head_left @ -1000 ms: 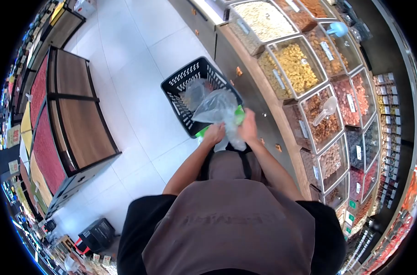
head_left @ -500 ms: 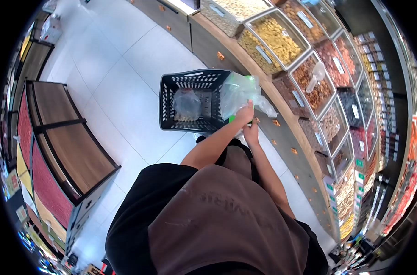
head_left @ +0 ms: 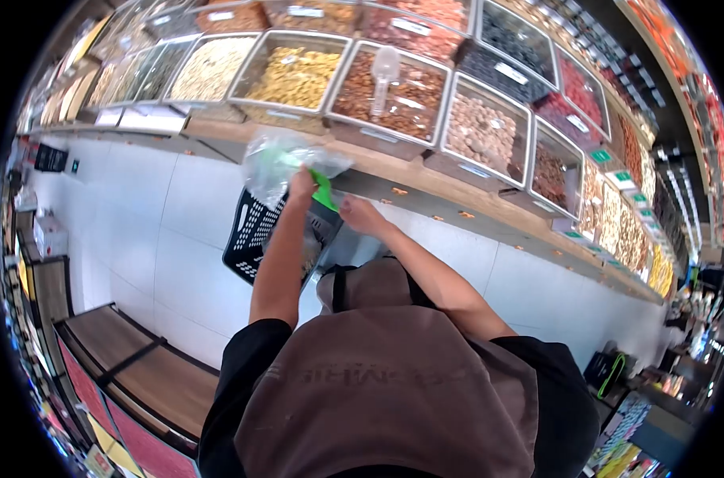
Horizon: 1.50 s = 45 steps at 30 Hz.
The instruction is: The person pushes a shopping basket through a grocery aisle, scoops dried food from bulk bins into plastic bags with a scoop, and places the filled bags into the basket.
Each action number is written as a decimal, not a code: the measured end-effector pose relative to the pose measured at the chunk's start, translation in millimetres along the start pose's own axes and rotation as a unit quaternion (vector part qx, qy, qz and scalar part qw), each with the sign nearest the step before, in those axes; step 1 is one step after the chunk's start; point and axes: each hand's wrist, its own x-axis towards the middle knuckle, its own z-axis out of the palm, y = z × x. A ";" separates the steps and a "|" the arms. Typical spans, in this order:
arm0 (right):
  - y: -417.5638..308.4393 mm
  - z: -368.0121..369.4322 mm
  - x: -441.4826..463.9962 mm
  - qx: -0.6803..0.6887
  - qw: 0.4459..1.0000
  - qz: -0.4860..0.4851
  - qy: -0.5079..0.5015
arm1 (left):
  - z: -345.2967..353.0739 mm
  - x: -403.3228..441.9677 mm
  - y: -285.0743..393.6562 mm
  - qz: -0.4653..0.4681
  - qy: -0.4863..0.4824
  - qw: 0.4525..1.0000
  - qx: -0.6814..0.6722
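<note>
My left hand (head_left: 302, 183) is closed on a clear plastic bag (head_left: 268, 175), crumpled and with green showing through it. A bright green strip (head_left: 322, 190) slants down from the bag between my hands. My right hand (head_left: 363, 217) has its fingers closed at the lower end of that strip; its fingertips are partly hidden. Below the bag is a black slotted shopping basket (head_left: 249, 239), tilted in view and partly covered by my left forearm. Inside the basket a clear bag (head_left: 306, 251) shows only in part.
Clear bins of dried foods line the wooden counter (head_left: 465, 199) ahead. A scoop (head_left: 384, 76) lies on the bin of brown pieces (head_left: 418, 92). At lower left stands a wooden display stand (head_left: 159, 382). A white box (head_left: 50, 235) is on the far left, beside tiled floor (head_left: 139, 215).
My view has turned, so the counter now runs across the top. My hands have moved apart, with the green strip now showing between them. The bag has come up beside the counter edge.
</note>
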 end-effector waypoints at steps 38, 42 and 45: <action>100.9 -401.1 -18.7 -0.182 0.899 0.261 0.300 | 155.0 -72.4 87.3 0.060 0.214 0.973 -0.059; 85.6 -439.2 -67.6 -0.148 0.877 0.157 0.428 | 202.2 -96.2 89.5 0.068 0.197 0.974 -0.094; 98.3 -481.3 -108.0 -0.135 0.882 0.162 0.421 | 239.1 -113.4 89.5 0.102 0.195 0.970 -0.104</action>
